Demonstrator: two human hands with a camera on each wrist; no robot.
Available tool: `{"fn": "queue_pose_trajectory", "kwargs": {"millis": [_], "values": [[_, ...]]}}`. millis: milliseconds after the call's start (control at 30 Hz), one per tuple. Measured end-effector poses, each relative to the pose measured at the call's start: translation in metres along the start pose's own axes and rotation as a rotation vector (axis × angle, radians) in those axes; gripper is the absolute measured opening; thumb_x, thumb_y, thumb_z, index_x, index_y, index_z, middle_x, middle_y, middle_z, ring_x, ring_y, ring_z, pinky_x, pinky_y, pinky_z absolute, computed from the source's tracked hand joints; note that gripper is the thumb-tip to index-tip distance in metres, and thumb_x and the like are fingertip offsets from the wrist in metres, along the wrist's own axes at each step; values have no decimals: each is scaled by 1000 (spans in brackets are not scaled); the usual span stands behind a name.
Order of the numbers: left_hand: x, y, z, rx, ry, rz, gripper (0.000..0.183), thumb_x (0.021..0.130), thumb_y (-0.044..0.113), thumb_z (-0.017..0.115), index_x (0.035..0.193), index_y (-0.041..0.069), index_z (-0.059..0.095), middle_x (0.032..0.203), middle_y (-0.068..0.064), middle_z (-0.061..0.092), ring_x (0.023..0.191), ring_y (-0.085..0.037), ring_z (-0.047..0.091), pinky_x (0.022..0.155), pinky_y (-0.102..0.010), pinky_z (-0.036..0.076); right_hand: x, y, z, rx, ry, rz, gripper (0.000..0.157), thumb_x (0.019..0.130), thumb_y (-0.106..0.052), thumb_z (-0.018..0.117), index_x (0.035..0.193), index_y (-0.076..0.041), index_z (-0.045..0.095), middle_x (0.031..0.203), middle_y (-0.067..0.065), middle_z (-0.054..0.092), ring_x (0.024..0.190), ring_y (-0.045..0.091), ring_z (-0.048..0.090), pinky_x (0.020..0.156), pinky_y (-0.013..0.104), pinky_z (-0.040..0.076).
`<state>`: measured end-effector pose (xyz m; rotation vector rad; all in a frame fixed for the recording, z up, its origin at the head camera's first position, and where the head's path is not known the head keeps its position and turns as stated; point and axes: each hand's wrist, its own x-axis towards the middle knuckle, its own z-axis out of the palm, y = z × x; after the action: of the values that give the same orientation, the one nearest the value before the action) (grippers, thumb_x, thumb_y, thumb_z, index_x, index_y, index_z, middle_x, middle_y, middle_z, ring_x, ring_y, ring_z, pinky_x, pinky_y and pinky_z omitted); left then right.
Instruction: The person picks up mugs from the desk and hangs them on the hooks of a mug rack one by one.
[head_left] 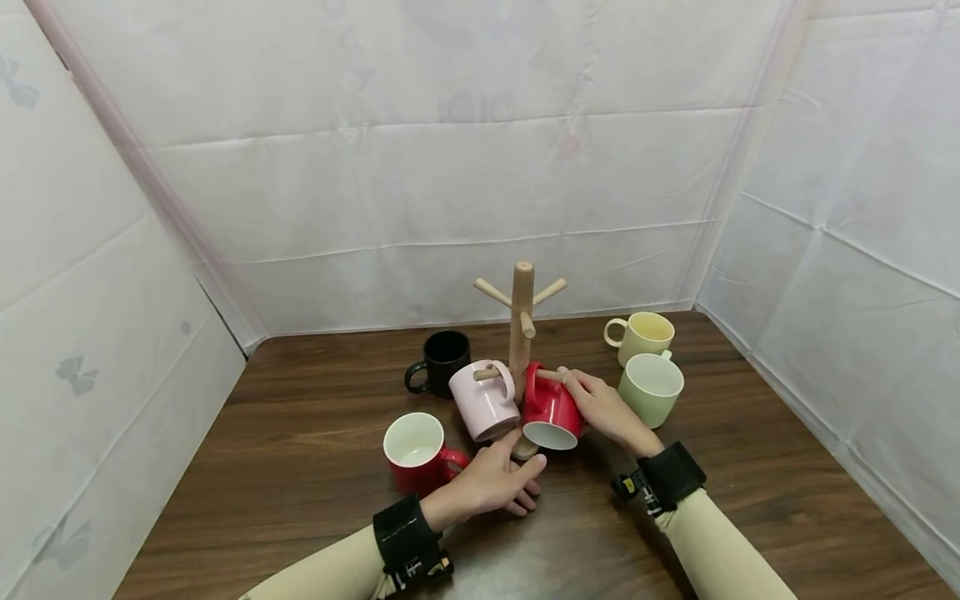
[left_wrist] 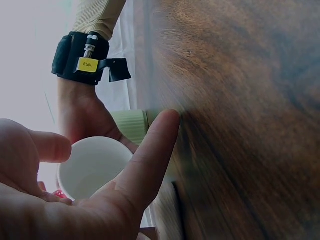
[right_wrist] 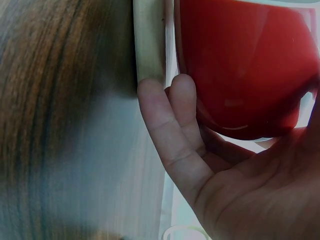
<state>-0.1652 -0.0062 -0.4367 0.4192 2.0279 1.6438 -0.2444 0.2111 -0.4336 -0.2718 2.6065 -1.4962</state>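
A red mug (head_left: 552,406) with a white inside hangs tilted, mouth downward, by its handle on a lower peg of a wooden mug tree (head_left: 521,342). My right hand (head_left: 606,410) holds this mug at its outer side, finger ends beside the peg's tip. In the right wrist view its fingers (right_wrist: 167,135) curve round the red wall, two of them by the stand's base; the thumb is hidden. A pink mug (head_left: 483,404) hangs on the neighbouring peg. Just below it, my left hand (head_left: 491,479) reaches to the round base (head_left: 526,448) with thumb and fingers spread, gripping nothing.
Another red mug (head_left: 417,454) stands upright left of my left hand. Behind the pink mug is a black mug (head_left: 446,362). On the right stand a yellow mug (head_left: 647,335) and a pale green mug (head_left: 651,387), close to my right wrist. White sheeting (head_left: 480,183) encloses the wooden table (head_left: 300,450).
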Motion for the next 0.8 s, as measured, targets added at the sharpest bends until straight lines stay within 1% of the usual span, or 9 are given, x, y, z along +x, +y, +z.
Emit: {"fn": "queue_pose_trajectory", "kwargs": {"millis": [133,300,467,667,700,800], "values": [[0,0,-1,8,-5,-4,73,92,39,55,147,12,17,80,-14,67,66,-30,64,54,-41,55,-2,-1,-2,3,-15,-4,53,89,-67,35,126,-34,54,94,5,63,75,23,59,58,41,54],[1,0,-3,16,-7,-21,71,92,40,55,147,13,19,80,-13,67,66,-27,65,55,-39,55,-3,0,-2,20,-24,15,57,89,-66,36,127,-27,52,96,8,62,76,23,60,60,42,55],[-1,-1,-2,3,0,-7,70,92,39,55,146,11,20,80,-15,67,65,-29,64,54,-41,55,-3,1,-1,47,-41,12,53,89,-67,36,127,-34,53,98,8,62,77,25,60,61,47,55],[-1,-3,-2,14,10,6,67,93,36,54,146,12,21,78,-14,67,64,-30,64,52,-41,55,-4,0,0,49,-30,11,55,90,-65,36,127,-28,52,96,9,62,75,24,60,61,48,54],[-1,-3,-2,14,9,6,67,93,36,54,146,12,21,79,-14,67,64,-29,64,52,-41,55,-4,-1,0,49,-31,10,55,90,-65,36,127,-28,52,96,9,62,75,24,60,61,48,54],[-1,-3,-3,14,5,4,67,93,37,54,146,12,21,79,-14,67,64,-29,64,52,-41,55,-5,-1,1,53,-38,11,52,90,-65,36,127,-33,52,98,9,62,76,24,60,61,47,55]]}}
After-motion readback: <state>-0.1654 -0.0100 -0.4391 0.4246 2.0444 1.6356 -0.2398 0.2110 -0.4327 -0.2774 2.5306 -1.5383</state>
